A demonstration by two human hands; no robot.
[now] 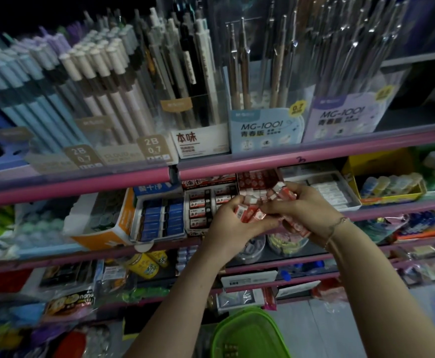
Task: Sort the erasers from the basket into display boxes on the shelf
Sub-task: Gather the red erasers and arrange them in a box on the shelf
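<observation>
1. Orange-sided box (100, 223), far left on the eraser shelf (392, 208): dark contents, tilted toward the viewer.
2. Blue eraser box (159, 218), just beside it: blue-sleeved erasers in rows, long axes left-right.
3. Black-and-white eraser box (201, 202), next along: labelled erasers stacked flat, long axes left-right.
4. Left hand (233, 224), raised in front of that box: fingers curled round several red-and-white erasers (247, 214), held as a bundle, long axes running roughly up-left to down-right.
5. Red display box (256, 178), behind both hands: white-topped erasers standing on end inside, partly hidden by the fingers.
6. Right hand (305, 210), touching the left: pinches one red eraser (285, 191) near the box mouth, white end pointing up-left; more red erasers clamped under the palm, exact number not discernible. Bracelet (336, 226) at the wrist.
7. White eraser box (332, 192), right of the hands: pale erasers lying flat.
8. Yellow box (381, 177), far right: pastel items inside.
9. Pink shelf rail (314, 156) close above the box tops; narrow open room over the red box.
10. Green basket (250, 332), bottom centre, below the forearms, well apart from the shelf.
</observation>
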